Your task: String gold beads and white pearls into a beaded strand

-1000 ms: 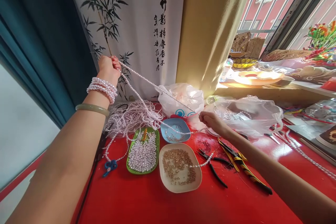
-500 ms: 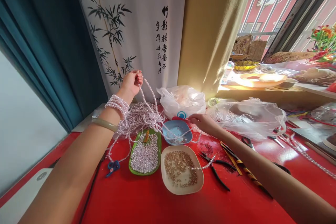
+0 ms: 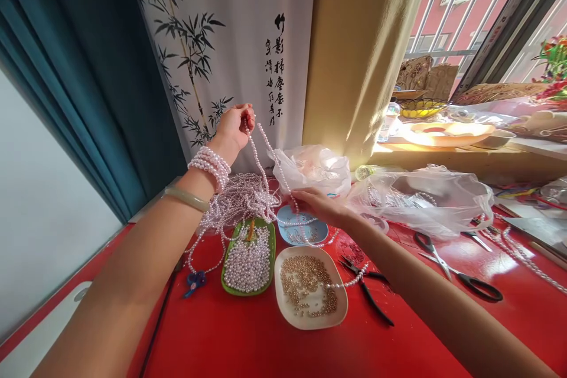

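High above the table, my left hand [image 3: 238, 124] is closed on a pale pink bead strand [image 3: 258, 159], which hangs down toward a tangled heap of strands [image 3: 237, 192]. More bead strands circle my left wrist. My right hand [image 3: 312, 204] is over the back of the blue dish [image 3: 315, 235], beside a hanging strand; its fingertips are too small to tell whether they grip it. Loose pearly beads fill the green tray [image 3: 225, 284]. Gold beads lie in the cream tray [image 3: 280, 309], with a short strand over its right rim.
Black-handled pliers [image 3: 374, 304] and scissors [image 3: 481, 287] lie on the red table [image 3: 230, 342] at the right. Plastic bags [image 3: 423, 198] stand behind them. A blue clip-like item [image 3: 195, 282] is left of the green tray.
My left hand has moved slightly right and up with the strand. My right hand has moved left, from beside the white bag to the strand above the blue dish.
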`<state>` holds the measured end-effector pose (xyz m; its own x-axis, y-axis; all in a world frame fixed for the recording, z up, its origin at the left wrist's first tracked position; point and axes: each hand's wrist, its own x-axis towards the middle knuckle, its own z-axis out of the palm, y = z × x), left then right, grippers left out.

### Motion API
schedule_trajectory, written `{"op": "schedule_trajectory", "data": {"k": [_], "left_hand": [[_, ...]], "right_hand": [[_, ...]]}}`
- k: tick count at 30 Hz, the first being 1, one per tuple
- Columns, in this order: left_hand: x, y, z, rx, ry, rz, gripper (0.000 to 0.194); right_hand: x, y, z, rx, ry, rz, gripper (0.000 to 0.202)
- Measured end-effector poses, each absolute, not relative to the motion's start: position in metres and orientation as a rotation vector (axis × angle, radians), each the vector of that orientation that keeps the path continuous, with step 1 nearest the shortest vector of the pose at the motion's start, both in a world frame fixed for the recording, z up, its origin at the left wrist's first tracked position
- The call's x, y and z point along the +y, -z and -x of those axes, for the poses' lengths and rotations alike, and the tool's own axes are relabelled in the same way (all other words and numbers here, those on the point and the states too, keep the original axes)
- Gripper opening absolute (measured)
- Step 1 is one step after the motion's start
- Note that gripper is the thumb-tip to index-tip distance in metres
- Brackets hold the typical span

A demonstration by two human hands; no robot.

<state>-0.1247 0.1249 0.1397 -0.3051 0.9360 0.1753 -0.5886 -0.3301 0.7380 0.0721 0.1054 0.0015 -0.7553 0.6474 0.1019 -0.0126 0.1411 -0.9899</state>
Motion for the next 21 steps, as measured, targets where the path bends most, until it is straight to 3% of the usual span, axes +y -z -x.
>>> {"op": "schedule_trajectory", "data": {"k": [12,21], "left_hand": [[0.137,-0.131,0.152,0.724,-1.889,-0.583,0.027],[0.128,-0.112,0.116,0.703,-1.681,-0.726,0.025]], "right_hand": [[0.105,-0.01,-0.121,-1.761,-1.726,0.633,0.03],[0.106,-0.001,-0.144,-1.875,-1.584,0.817,0.038]]}}
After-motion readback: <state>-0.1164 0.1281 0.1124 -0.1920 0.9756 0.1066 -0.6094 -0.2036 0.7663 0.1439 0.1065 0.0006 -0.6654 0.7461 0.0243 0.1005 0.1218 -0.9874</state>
